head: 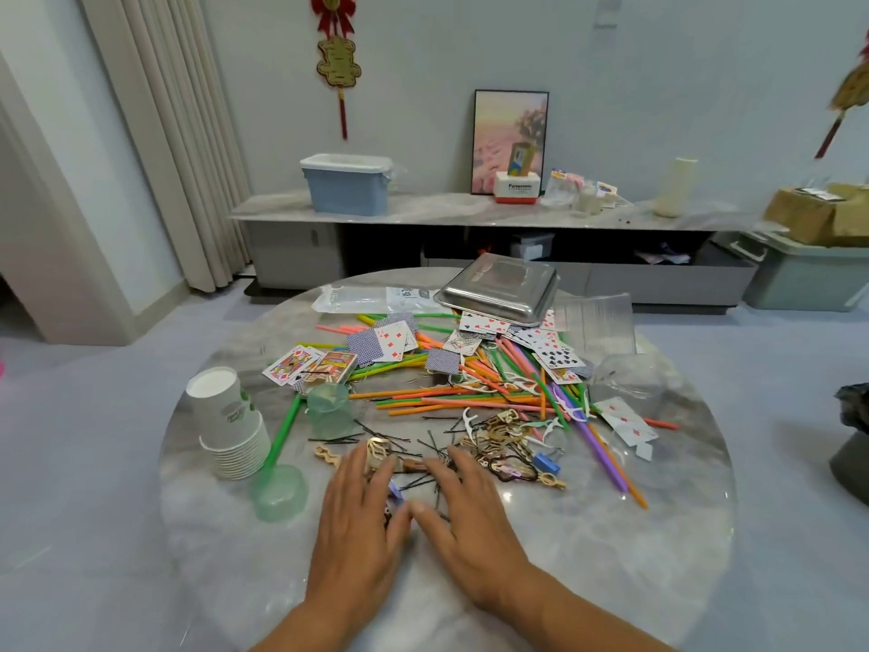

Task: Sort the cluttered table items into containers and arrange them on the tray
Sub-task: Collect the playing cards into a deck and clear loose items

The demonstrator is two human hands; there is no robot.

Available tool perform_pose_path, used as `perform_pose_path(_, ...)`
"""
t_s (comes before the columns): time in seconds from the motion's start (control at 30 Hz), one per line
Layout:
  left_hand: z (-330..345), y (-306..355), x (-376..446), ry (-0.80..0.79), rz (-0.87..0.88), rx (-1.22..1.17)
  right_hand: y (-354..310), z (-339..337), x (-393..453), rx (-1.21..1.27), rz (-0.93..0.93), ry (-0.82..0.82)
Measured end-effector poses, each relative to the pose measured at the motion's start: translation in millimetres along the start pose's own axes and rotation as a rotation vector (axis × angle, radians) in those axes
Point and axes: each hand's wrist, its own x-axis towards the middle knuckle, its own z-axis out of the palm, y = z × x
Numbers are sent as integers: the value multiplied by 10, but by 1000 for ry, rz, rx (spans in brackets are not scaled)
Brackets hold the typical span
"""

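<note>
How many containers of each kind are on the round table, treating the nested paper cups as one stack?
Stack of paper cups: 1
Green translucent plastic cups, upside down: 2
Clear plastic cup, on its side: 1
Metal tray, upside down: 1
Total: 5

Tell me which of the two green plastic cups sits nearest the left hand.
The green cup at the table's near-left edge, beside the paper cup stack, is nearest the left hand. The other green cup stands farther back, beside the playing cards.
</note>
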Motion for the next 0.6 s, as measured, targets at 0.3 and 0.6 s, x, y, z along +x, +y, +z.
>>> perform_pose_path(0.3,262,29,387,-125,-108,231,240,-422,253,-229,200,474)
perform_pose_path(0.6,429,20,707,-64,-23,176,1230,-1209,410,-290,635,375)
